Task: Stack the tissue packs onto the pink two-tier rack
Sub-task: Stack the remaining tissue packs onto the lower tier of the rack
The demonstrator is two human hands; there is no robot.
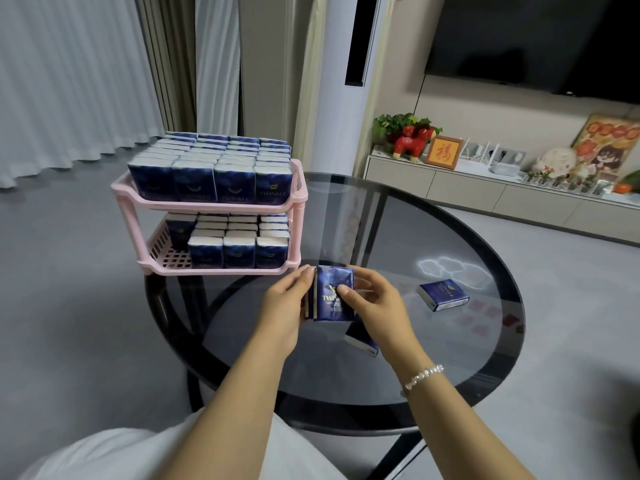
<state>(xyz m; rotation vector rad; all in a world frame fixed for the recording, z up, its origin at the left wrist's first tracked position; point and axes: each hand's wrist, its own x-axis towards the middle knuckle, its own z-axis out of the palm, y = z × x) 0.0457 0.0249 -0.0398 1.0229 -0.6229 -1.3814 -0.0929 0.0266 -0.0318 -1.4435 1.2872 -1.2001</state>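
The pink two-tier rack (298,188) stands at the left rim of the round glass table. Its top tier is packed with several upright dark-blue tissue packs (213,161); the lower tier (162,258) holds several more, with a bare patch at its front left. In front of the rack I hold a small upright bundle of tissue packs (334,292) between both hands. My left hand (285,306) presses flat against its left side, and my right hand (375,299) pinches the front pack, thumb on its face. One loose pack (443,294) lies to the right; another (360,337) lies partly hidden under my right hand.
The dark glass table (433,341) has a black rim and black frame beneath. Behind it stand a tall white air-conditioner column (360,81) and a low cabinet (485,192) with ornaments and a plant. Curtains hang at the back left. A television hangs on the wall.
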